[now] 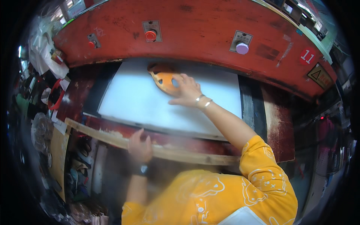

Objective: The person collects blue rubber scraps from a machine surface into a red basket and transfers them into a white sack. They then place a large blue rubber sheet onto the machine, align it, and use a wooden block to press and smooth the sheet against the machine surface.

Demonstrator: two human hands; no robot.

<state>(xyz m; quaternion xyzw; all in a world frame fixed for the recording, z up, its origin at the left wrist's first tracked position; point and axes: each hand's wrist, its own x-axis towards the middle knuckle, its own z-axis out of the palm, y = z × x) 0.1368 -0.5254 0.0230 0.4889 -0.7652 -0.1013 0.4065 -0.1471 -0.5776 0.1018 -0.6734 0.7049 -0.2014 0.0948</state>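
Note:
An orange cutting die with a curved outline and dark openings lies on the white cutting board, toward its far side. My right hand spans the die's right end, fingers on it and thumb spread along the near side. Two silvery bands circle that wrist. Lower and to the left, my left hand is at the wooden front edge of the machine table, fingers apart and holding nothing. It is a little blurred, and a dark watch sits on that wrist.
Beyond the board, a red machine beam spans the view, carrying red push buttons and a pale purple knob. Clear plastic bags hang at the far left. Under the table's left side, several items fill a shelf.

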